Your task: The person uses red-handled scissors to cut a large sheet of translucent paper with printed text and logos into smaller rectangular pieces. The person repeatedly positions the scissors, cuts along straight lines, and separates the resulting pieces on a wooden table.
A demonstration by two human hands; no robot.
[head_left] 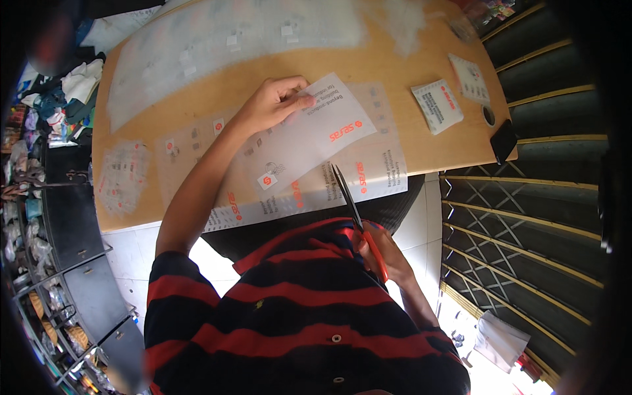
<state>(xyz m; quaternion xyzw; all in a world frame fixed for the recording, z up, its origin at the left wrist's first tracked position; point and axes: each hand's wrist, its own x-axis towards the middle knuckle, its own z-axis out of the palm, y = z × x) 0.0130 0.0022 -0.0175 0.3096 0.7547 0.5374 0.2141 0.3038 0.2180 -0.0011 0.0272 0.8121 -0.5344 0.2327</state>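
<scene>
My left hand point(273, 104) presses flat on a translucent printed plastic sheet point(309, 141) with red marks, which lies on a wooden table point(408, 148). A wider printed sheet point(378, 174) lies under it and reaches the table's near edge. My right hand point(388, 257) is close to my striped shirt and grips the orange handles of a pair of scissors point(349, 197). The dark blades point away from me, with their tips at the near edge of the sheets. I cannot tell whether the blades are cutting into the plastic.
A large translucent sheet point(230, 39) covers the far side of the table. At the right lie two white packets point(438, 105) point(469, 78), a small tape roll point(488, 116) and a black phone point(503, 139). A metal folding gate point(540, 217) stands at the right, cluttered racks point(46, 197) at the left.
</scene>
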